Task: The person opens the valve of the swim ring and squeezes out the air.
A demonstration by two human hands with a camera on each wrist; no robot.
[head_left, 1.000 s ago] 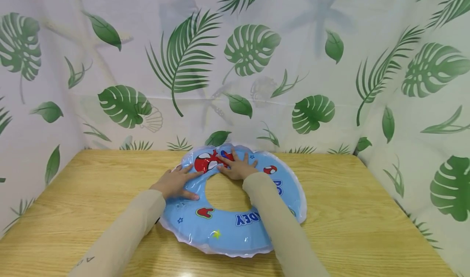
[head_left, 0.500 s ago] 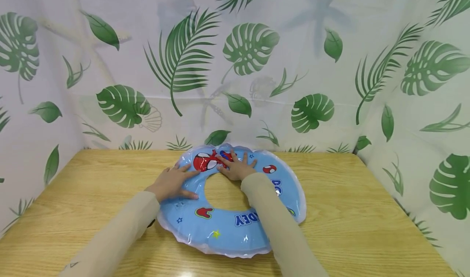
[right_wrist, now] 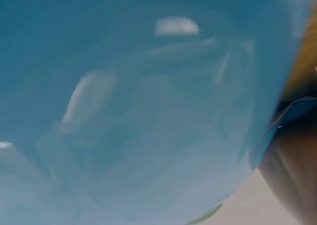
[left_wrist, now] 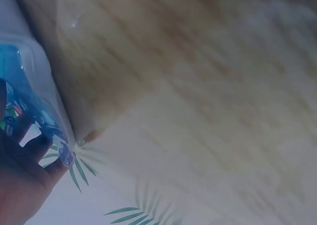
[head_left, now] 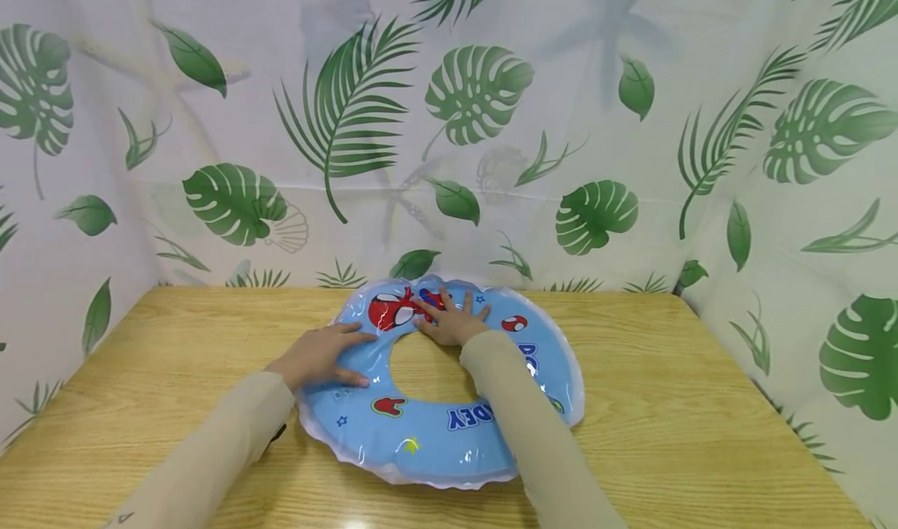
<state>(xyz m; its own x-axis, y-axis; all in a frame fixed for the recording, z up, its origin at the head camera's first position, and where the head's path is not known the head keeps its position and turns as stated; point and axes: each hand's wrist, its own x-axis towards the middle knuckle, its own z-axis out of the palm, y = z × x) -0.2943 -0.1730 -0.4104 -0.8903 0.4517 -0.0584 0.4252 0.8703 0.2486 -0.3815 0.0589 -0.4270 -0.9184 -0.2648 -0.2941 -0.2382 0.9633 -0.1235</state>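
An inflated blue swim ring (head_left: pixel 421 432) with a whitish wavy edge and red cartoon prints lies flat on the wooden table. My left hand (head_left: pixel 319 355) rests on its left side, fingers spread and pointing towards the ring's hole. On the far part of the ring, over the red and blue figure, my right hand (head_left: pixel 452 322) lies with spread fingers. In the left wrist view, the fingers of my left hand (left_wrist: pixel 25 170) lie along the ring's edge (left_wrist: pixel 37 79). Blue plastic of the ring (right_wrist: pixel 148 111) fills most of the right wrist view.
The wood-grain table (head_left: pixel 673 435) extends around the ring on both sides. A white curtain (head_left: pixel 449 225) printed with green leaves stands behind the table and along its left and right sides. The ring's far edge lies close to the table's back edge.
My left hand has slid a little left and towards me along the ring, away from the red figure's head. My right hand stays in place, and the ring has barely shifted.
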